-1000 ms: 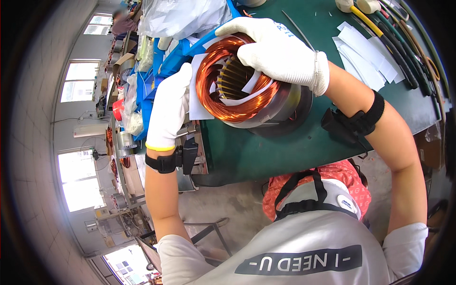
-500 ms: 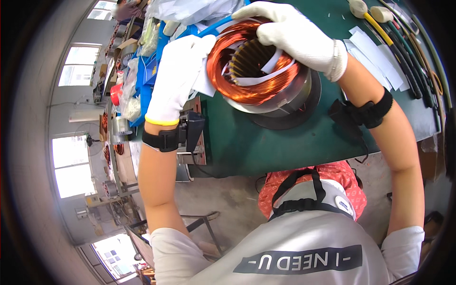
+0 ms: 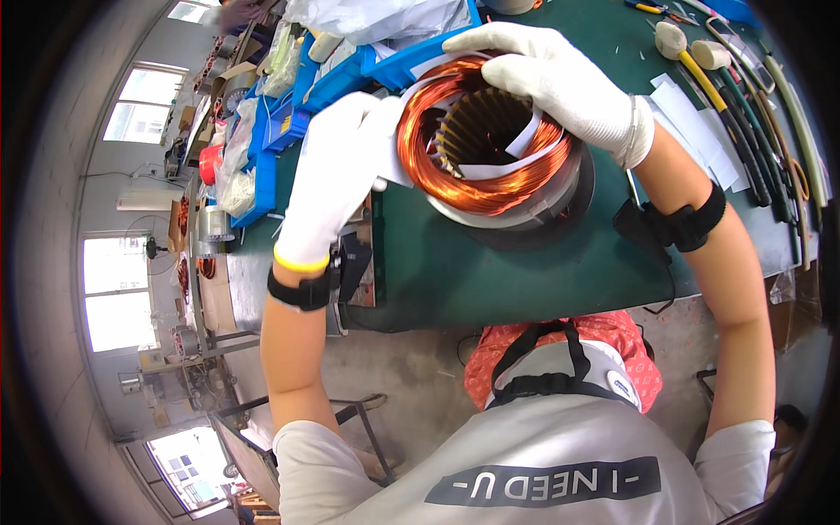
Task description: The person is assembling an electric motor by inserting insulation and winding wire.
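Note:
A motor stator with a thick ring of copper winding (image 3: 494, 194) stands on the green bench, its slotted bore (image 3: 479, 131) lined with yellowish strips. White insulation paper strips (image 3: 499, 171) stick out inside the ring. My right hand (image 3: 564, 83), in a white glove, is closed over the winding's far right side, fingers along the rim and thumb reaching inside. At the winding's left side my gloved left hand (image 3: 341, 166) is closed, with a white paper piece (image 3: 398, 166) between it and the copper. Its fingertips are partly hidden. Beneath the stator is a dark round base (image 3: 564, 223).
Blue bins (image 3: 337, 83) with plastic bags and parts stand at the far left. Mallets (image 3: 678, 48), rods and loose white paper sheets (image 3: 687, 127) lie on the right. The green bench top (image 3: 490, 289) ends in front of my body.
The stator and both hands sit slightly lower and further right in the picture, as the whole view has shifted. Both hands stay at the winding.

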Demonstrator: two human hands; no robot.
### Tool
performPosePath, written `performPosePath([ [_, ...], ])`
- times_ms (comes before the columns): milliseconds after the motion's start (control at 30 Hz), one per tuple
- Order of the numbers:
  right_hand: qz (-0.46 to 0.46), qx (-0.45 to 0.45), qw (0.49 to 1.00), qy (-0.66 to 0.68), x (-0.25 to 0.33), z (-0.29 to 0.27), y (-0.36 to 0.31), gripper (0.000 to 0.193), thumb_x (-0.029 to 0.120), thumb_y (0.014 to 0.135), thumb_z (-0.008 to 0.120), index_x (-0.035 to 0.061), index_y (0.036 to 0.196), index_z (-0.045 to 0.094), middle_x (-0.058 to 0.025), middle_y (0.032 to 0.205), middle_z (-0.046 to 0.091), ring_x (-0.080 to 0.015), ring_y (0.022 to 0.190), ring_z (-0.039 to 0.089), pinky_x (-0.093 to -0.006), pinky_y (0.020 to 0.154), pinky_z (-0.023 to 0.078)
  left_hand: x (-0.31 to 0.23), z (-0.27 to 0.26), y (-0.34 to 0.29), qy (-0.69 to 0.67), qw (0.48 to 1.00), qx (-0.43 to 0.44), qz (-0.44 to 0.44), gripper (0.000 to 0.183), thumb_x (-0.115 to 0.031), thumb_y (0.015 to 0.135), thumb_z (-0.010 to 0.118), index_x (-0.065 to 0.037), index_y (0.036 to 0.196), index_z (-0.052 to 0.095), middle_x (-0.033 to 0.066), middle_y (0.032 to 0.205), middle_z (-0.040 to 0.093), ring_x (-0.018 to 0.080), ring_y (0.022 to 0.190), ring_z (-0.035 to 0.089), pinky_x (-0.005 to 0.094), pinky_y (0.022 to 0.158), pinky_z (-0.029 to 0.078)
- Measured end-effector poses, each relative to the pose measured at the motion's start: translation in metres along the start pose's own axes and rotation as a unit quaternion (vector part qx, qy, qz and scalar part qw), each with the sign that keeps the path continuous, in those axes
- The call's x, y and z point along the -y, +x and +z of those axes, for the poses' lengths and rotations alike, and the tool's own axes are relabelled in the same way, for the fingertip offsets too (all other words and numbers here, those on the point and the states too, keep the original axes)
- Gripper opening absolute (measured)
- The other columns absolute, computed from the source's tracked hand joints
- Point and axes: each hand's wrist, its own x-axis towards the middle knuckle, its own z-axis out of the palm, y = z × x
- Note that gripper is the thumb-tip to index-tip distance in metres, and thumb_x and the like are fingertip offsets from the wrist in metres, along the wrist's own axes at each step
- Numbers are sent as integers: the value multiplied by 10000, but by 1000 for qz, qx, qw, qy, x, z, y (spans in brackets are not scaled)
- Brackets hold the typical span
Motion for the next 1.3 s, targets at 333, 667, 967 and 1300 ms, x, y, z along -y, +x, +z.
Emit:
performPosePath([
  [333, -21, 8, 999, -41, 11, -10, -2, 391, 150, 892, 497, -48, 1220, 576, -162, 1100, 652, -216, 1003, 594, -333, 916, 457, 12, 1, 1, 31, 998, 6, -52, 114, -146, 896, 624, -38, 859, 626, 106, 748, 577, 271, 674, 582, 354, 588, 469],
  [667, 15, -28, 999, -37, 11, -2, -2, 366, 165, 904, 475, -8, 1189, 625, -90, 1036, 661, -149, 896, 585, -284, 830, 487, 25, 0, 22, 215, 915, -25, 340, 83, -131, 906, 611, -53, 880, 624, 67, 717, 543, 211, 604, 561, 336, 547, 465],
  [967, -7, 4, 1000, -11, 3, -5, -1, 443, 159, 871, 424, -23, 1234, 600, -78, 1129, 654, -100, 987, 558, -259, 907, 445, 30, 10, 26, 233, 917, -92, 311, 111, -150, 911, 605, -41, 886, 611, 157, 782, 583, 350, 735, 589, 388, 644, 483],
  [1300, 12, 97, 977, -191, 38, -11, 30, 231, 99, 855, 566, -5, 1024, 686, -169, 978, 701, -256, 947, 667, -318, 873, 502, -20, -24, 30, 142, 979, 142, 44, 413, -448, 941, 578, -47, 843, 594, 17, 719, 574, 80, 593, 581, 213, 480, 484],
])
